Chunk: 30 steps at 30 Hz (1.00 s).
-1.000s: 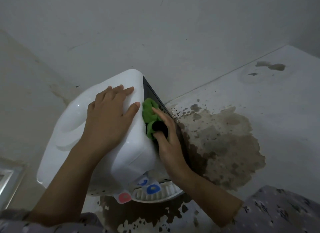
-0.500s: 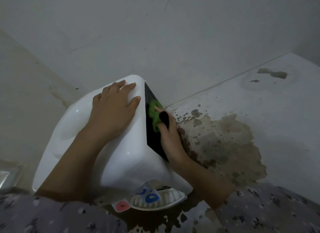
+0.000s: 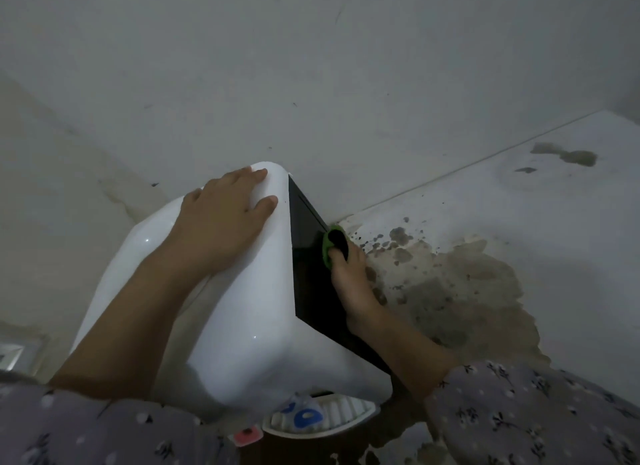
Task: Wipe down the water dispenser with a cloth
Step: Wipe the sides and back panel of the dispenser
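Looking down, you see your left sleeve and right sleeve, grey with a small flower print, along the lower edge. Just beyond them, under the front of the white water dispenser, sit a red tap tab, a blue tap tab and a ribbed white drip tray. The pale mark on the blue tab is too blurred to read.

The dispenser stands on the floor, close to the wall. Your left hand lies flat on its glossy top near the far corner, fingers straight and close together. Your right hand reaches along the black side panel. Its fingers curl round the green cloth and press it against the panel's far edge; part of the bundle shows black.

The floor is white with a thin joint line. A large brown blotchy stain spreads just beside the dispenser on your right, and a smaller stain lies well apart, farther back. The wall is pale and scuffed with small dark marks.
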Each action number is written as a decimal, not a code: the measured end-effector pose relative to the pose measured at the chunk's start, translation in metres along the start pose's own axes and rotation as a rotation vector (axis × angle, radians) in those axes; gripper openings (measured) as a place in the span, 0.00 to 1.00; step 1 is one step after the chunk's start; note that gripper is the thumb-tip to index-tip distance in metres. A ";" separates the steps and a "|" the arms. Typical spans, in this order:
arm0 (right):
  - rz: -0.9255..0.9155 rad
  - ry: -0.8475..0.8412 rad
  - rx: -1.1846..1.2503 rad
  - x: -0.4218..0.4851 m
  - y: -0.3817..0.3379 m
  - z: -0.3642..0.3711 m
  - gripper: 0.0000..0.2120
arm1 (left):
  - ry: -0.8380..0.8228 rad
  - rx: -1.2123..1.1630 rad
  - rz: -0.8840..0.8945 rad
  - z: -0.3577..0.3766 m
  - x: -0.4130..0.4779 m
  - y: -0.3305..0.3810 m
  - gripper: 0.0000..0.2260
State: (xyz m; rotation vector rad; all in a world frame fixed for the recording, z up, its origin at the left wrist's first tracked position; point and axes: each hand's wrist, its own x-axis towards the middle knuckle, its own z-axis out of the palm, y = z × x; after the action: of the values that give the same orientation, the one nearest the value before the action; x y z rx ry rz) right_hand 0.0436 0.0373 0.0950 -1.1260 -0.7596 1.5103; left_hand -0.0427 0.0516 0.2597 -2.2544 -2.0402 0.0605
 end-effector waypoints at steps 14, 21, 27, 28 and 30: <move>-0.106 0.025 -0.004 0.019 -0.002 0.004 0.14 | 0.073 -0.044 0.017 0.009 0.006 -0.002 0.20; -0.363 -0.090 0.123 -0.013 -0.041 0.019 0.16 | 0.096 -0.052 0.023 0.011 0.005 0.000 0.20; -0.336 -0.050 0.128 0.026 -0.059 0.025 0.14 | 0.104 -0.144 0.027 0.012 0.004 -0.005 0.21; -0.284 -0.045 0.142 0.028 -0.055 0.024 0.13 | 0.105 -0.166 0.022 0.012 0.004 -0.006 0.21; -0.264 -0.038 0.185 0.016 -0.046 0.021 0.12 | 0.121 -0.242 0.015 0.011 0.003 -0.007 0.21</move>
State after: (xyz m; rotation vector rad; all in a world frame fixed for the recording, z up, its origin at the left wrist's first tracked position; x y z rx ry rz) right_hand 0.0408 0.0657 0.1391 -0.8272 -0.7466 1.3507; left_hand -0.0503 0.0559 0.2497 -2.3422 -2.0652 -0.3309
